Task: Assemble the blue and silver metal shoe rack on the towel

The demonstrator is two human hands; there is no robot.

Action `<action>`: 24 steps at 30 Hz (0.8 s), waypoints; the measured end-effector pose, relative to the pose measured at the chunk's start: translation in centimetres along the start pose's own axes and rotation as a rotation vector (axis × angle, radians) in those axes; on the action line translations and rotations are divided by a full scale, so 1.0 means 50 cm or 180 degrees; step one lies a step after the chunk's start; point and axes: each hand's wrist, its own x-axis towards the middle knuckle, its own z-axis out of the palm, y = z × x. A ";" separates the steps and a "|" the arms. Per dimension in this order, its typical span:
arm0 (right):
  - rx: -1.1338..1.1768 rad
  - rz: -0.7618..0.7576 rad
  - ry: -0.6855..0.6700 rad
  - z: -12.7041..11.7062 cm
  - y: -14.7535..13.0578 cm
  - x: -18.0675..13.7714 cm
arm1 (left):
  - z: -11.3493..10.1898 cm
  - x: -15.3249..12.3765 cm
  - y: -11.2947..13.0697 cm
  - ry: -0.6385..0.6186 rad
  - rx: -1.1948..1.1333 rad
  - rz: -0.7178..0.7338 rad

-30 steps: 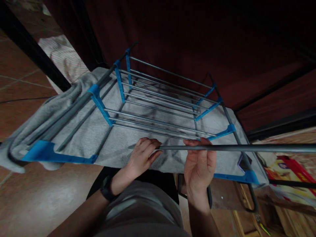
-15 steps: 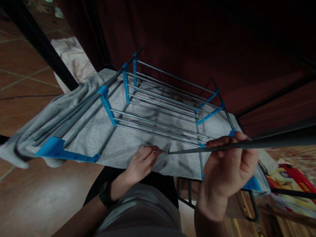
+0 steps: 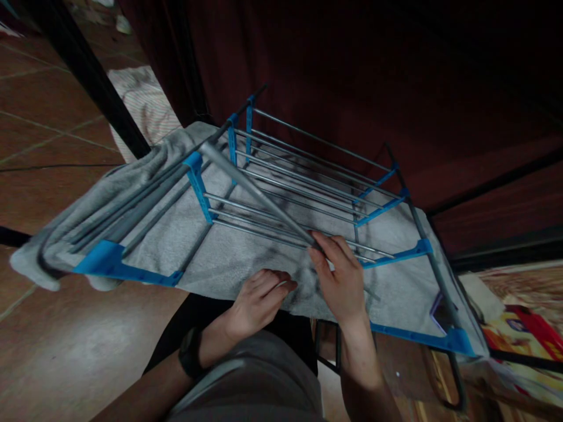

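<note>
A folding drying rack of grey rods and blue plastic joints stands before me, with a grey towel spread under its rods. My right hand is closed on a loose grey metal rod that slants up to the left across the rack, its far end near a blue joint. My left hand rests on the towel at the near edge, fingers curled and pressed on the cloth. A dark watch sits on my left wrist.
Brown tiled floor lies to the left, with a pale cloth on it beyond a black post. A dark red wall or curtain stands behind the rack. Colourful packaging and wooden slats lie at the lower right.
My right hand has swung the loose rod from pointing off to the right round to slanting up-left across the rack, and has come down onto the rack. My left hand has stayed on the towel.
</note>
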 end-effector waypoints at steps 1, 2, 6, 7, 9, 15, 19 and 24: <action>-0.0043 0.0032 -0.0219 0.019 0.003 -0.008 | 0.002 -0.002 0.004 0.0074 0.0009 0.0046; -0.0089 0.0078 -0.0415 0.040 0.007 -0.017 | 0.003 -0.005 0.008 0.0137 0.0031 0.0106; -0.0381 0.0289 -0.1073 0.121 0.031 -0.059 | 0.003 -0.020 0.020 0.0202 0.0161 0.0259; -0.0446 0.0322 -0.1198 0.141 0.041 -0.071 | 0.001 -0.024 0.020 0.0194 0.0185 0.0243; -0.0558 0.0372 -0.1403 0.179 0.065 -0.094 | -0.003 -0.029 0.017 0.0229 0.0274 0.0159; -0.1049 0.0258 -0.1944 0.276 0.106 -0.154 | 0.002 -0.044 -0.041 -0.0094 0.0839 -0.0589; -0.1181 0.0066 -0.2078 0.305 0.100 -0.172 | 0.011 -0.078 -0.089 -0.0497 0.1113 -0.1018; -0.1135 0.0116 -0.2048 0.316 0.096 -0.174 | 0.019 -0.119 -0.117 -0.0945 0.1256 -0.1023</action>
